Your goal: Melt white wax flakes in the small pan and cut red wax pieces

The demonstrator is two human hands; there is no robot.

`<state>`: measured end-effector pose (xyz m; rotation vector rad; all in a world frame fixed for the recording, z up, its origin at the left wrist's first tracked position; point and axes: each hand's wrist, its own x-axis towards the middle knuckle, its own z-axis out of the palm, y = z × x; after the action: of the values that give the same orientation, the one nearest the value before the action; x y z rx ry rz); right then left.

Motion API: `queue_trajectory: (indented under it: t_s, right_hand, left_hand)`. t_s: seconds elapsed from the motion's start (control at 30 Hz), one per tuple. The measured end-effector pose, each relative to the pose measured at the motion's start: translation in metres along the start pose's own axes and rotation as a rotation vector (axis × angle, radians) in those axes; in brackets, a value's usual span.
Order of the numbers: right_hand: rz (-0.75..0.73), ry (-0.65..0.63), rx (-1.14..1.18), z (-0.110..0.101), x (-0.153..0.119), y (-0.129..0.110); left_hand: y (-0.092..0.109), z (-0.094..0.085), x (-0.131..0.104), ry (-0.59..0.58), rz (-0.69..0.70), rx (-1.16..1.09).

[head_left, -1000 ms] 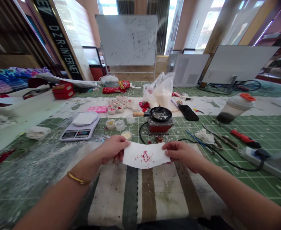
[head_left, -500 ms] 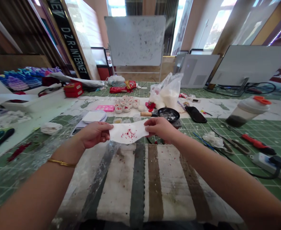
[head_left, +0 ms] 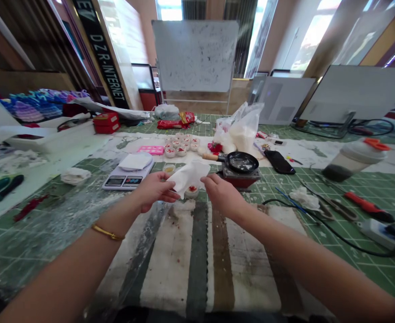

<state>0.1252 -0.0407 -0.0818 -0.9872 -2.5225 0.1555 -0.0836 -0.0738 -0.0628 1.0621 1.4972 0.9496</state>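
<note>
A sheet of thin white paper is bent and tilted between my hands, its lower edge over a small cup with red bits on top. My left hand is closed on the paper's left side, its lower fingers loosely spread. At the opposite corner, the thumb and fingertips of my right hand pinch the paper. Just beyond the sheet sits a small clear cup of yellowish liquid. A kitchen scale with a white cloth-like pad on it stands to the left.
A small black frying pan rests on a stove at the right. Behind are several filled cups, a pink mold and a plastic bag. A phone, shaker bottle and power strip lie farther right.
The paper has gone from spread nearly flat with red bits on it to bent and tilted. My hands have drawn closer together. The cup with red bits now shows below the paper.
</note>
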Motion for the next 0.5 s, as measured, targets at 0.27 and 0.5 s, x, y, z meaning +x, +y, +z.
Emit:
queue_trajectory:
  t_s: [0.27,0.5]
  right_hand:
    - [-0.116,0.072,-0.118,0.005,-0.005,0.008]
    - [0.357,0.212,0.539,-0.040,-0.029,0.019]
  left_hand:
    - [0.004,0.003,-0.009,0.064,0.045,0.068]
    - [0.016,-0.008,-0.027,-0.113,0.122,0.142]
